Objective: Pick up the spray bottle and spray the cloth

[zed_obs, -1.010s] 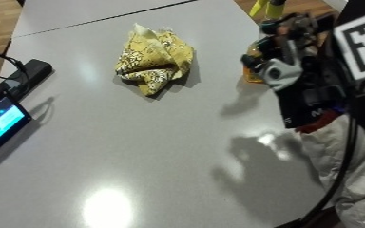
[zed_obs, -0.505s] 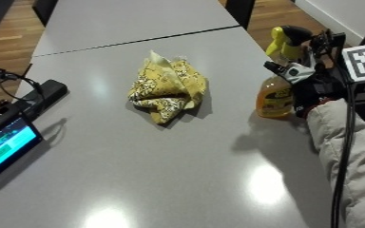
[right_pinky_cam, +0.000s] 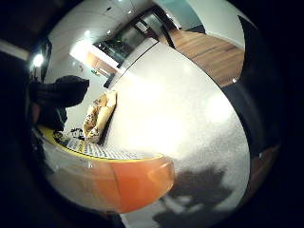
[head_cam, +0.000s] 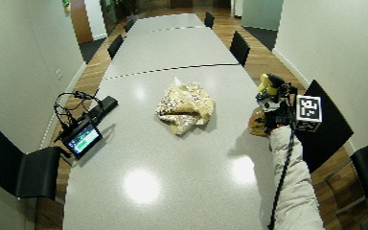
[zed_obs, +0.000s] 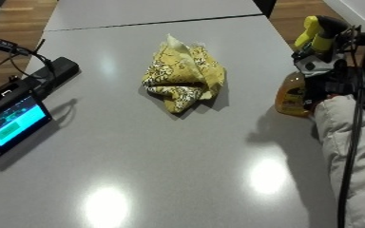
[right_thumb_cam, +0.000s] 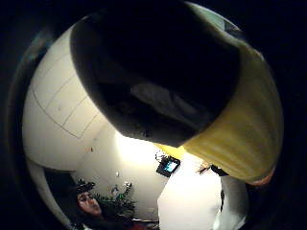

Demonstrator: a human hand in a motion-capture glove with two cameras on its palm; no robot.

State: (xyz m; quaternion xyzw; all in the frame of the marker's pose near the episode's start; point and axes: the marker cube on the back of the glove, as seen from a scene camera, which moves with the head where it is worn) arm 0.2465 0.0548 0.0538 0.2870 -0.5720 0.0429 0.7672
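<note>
At the near right, a pale sleeve (zed_obs: 350,156) comes in from the bottom edge of the outside view and is cut off there. It leads up to the hand (zed_obs: 334,83), which is mostly buried under its own rig, so the fingers are hard to make out; it is up against the bottle (zed_obs: 291,95) near the table's right edge, but whether the fingers are curled round it cannot be told. The bottle holds orange liquid and has a yellow spray head (zed_obs: 315,33); whether its base touches the table (zed_obs: 170,161) or is just off it cannot be told. In the little-finger palm view the orange body (right_pinky_cam: 133,183) fills the space next to the palm, and in the thumb palm view the yellow head (right_thumb_cam: 240,129) and a dark shape block most of the scene. The cloth (zed_obs: 184,78), yellow and patterned, lies crumpled mid-table, well apart to the left of the bottle, with bare tabletop between them. At the left edge sit a lit screen (zed_obs: 12,121) and a black bar (zed_obs: 50,73) with cables, partly cut off. Farther back a seam (zed_obs: 151,21) crosses the tabletop.
</note>
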